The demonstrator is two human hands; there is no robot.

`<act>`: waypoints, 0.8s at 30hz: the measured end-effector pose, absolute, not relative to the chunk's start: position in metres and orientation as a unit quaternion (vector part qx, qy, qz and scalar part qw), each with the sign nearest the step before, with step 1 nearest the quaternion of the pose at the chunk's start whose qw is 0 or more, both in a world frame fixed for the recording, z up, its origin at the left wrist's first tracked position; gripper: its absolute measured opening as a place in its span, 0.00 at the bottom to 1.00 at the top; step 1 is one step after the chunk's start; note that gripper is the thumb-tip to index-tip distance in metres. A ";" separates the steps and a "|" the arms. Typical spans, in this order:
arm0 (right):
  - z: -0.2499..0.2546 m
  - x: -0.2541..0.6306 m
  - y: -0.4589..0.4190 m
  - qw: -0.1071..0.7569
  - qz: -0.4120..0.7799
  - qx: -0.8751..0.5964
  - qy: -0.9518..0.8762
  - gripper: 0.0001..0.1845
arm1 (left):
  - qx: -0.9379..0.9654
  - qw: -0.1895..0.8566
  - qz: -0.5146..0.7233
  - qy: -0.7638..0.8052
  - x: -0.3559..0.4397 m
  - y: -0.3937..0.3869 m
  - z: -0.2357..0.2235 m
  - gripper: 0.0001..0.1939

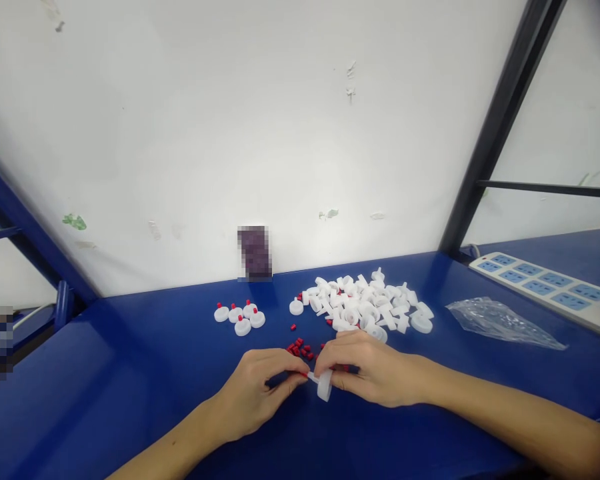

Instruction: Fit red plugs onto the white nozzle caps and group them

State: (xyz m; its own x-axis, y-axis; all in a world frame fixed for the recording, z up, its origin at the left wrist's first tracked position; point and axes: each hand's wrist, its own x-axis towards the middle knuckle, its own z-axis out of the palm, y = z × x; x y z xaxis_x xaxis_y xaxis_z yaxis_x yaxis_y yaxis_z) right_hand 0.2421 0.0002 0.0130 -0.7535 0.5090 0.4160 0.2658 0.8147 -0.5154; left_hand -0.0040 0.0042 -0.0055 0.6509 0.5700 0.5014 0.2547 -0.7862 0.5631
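Wall [280, 133]: brightly lit, palest around the middle — greyer toward the upper left.
Surface [170, 340]: soft sheen, with a broad dark shadow streaking its left side.
White pieces [363, 303]: so bright that fine detail washes out.
Plastic bag [500, 323]: small glints along its folds.
Black post [503, 120]: splayed outward, wide-lens fashion — the corner beyond it darkened.
Pixelated patch [255, 253]: coarse blocks hiding all detail.
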 end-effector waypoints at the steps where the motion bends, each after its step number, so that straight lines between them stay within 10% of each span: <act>1: 0.013 0.242 0.000 0.278 0.219 -0.213 -0.911 0.09 | 0.879 0.230 0.345 0.234 -0.004 0.005 -0.006 0.06; 24: 0.015 0.243 -0.003 0.156 0.076 -0.207 -0.963 0.08 | 0.965 -0.090 0.200 0.142 -0.005 0.006 -0.002 0.17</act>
